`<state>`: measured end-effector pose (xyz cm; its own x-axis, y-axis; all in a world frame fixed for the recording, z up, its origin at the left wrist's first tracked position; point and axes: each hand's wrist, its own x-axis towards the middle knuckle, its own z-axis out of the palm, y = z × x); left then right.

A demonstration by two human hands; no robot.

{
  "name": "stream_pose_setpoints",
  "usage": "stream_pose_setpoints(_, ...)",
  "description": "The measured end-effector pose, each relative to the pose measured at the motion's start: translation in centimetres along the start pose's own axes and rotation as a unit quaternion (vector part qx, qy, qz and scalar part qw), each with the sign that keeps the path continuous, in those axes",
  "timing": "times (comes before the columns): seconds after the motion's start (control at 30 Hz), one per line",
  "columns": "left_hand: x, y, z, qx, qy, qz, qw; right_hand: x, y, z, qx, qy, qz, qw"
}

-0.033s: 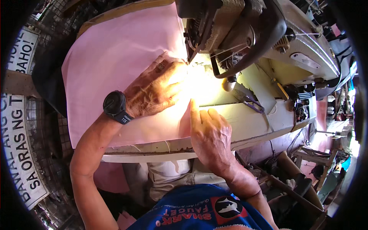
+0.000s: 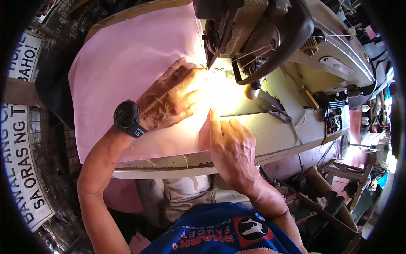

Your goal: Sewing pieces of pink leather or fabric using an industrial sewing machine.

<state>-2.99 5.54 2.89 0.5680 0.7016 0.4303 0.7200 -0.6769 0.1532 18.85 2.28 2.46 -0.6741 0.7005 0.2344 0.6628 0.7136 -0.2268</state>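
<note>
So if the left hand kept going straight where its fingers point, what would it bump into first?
Sliding along the cloth, the left hand would probably meet the sewing machine first, though it's too bright there to tell how close.

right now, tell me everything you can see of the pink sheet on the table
The pink sheet looks like thin, smooth, plain fabric, lying mostly flat on the table, with a slight ripple near the left hand, which rests on it. Its left edge curves in this wide view; its right edge runs by the sewing machine, partly lost in glare. The right hand points at that edge; whether it touches is unclear.
</note>
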Motion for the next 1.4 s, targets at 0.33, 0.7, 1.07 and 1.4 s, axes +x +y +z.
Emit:
stream_pose_setpoints(0.33, -1.5, 2.4, 1.3, -0.007, -0.003, -0.035, 0.999, -0.8, 0.2, 1.1, 0.045, 0.042, 0.014, 0.998)
stream_pose_setpoints(0.7, -1.9, 1.9, 2.3, 0.033, 0.001, 0.012, 0.999, -3.6, -1.5, 1.4, 0.112, 0.182, 0.154, 0.965)
stream_pose_setpoints(1.07, -2.7, 2.1, 2.4, 0.070, -0.039, -0.007, 0.997, -3.9, -1.8, 2.3, 0.055, 0.187, 0.134, 0.972)
stream_pose_setpoints(1.4, -2.3, 2.4, 1.6, 0.036, -0.040, -0.021, 0.998, -3.9, -1.9, 1.6, 0.030, 0.150, 0.112, 0.982)
